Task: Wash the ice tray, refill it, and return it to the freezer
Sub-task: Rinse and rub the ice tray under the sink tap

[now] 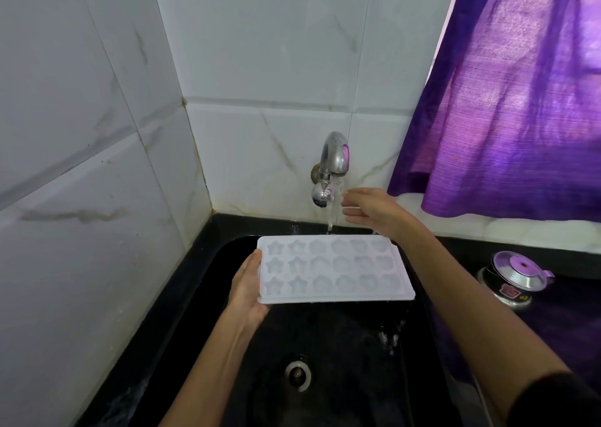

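Observation:
A white ice tray (331,269) with star- and flower-shaped cells is held flat over the black sink (341,345). My left hand (248,288) grips its left short edge, thumb on top. A chrome tap (333,158) on the tiled wall runs a stream of water (331,212) that falls just behind the tray's far edge. My right hand (370,210) hovers beside the stream, to its right, fingers spread and holding nothing, above the tray's far right corner.
The sink's drain (297,374) lies below the tray. A steel lidded pot (514,278) stands on the dark counter at right. A purple curtain (507,101) hangs over the window ledge. White tiled walls close the left side and the back.

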`<state>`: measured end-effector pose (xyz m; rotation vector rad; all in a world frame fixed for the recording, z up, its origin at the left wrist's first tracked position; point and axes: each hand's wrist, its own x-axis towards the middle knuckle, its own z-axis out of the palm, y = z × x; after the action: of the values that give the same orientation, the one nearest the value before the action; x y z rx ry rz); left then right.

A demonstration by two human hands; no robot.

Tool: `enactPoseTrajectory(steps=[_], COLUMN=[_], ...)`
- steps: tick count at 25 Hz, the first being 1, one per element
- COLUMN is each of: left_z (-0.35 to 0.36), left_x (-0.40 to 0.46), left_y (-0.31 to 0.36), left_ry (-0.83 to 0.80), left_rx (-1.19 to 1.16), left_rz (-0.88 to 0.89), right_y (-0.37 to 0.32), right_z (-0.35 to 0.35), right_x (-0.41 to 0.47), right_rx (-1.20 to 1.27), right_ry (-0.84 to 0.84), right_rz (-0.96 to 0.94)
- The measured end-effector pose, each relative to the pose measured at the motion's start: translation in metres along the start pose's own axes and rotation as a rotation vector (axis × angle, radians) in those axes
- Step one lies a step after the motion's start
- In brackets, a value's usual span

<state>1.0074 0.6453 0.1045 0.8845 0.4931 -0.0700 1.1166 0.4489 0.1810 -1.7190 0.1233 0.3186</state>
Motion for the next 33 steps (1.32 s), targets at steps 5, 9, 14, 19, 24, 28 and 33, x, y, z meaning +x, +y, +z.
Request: enactPoseTrajectory(steps=[5,9,14,19,24,28,33], left_z=[-0.005,-0.008,-0.013,-0.014,-0.017,-0.017,-0.019], left_x=[0.008,0.014,0.024,0.031,0.035,0.038,0.034], left_y=[0.005,0.007,0.008,0.004,0.002,0.0,0.003], left_ry=[-0.005,0.016,0.024,0.022,0.024,0.037,0.042], left_rx=[0.022,0.001,-0.025,-0.018,-0.032,-0.02,-0.021], left_rz=[-0.005,-0.028,-0.052,-0.085,-0.105,-0.108,-0.083], right_y=[-0.011,-0.007,0.001,0.01,0.016,0.02,0.012], right_z=[0.028,0.037,0.024,0.024,0.024,0.016,-0.02], right_x=[0.043,0.064,0.073,0.077,0.075,0.068,0.033], right_rx=[0.308,0.415,0.603,0.71,0.799,0.777,0.68], right_ry=[-0.095,-0.136,-0.258,-0.292,-0.332,-0.361,-0.195], right_rz=[0.201,0.208,0.237,0.227,0.226,0.305,0.286])
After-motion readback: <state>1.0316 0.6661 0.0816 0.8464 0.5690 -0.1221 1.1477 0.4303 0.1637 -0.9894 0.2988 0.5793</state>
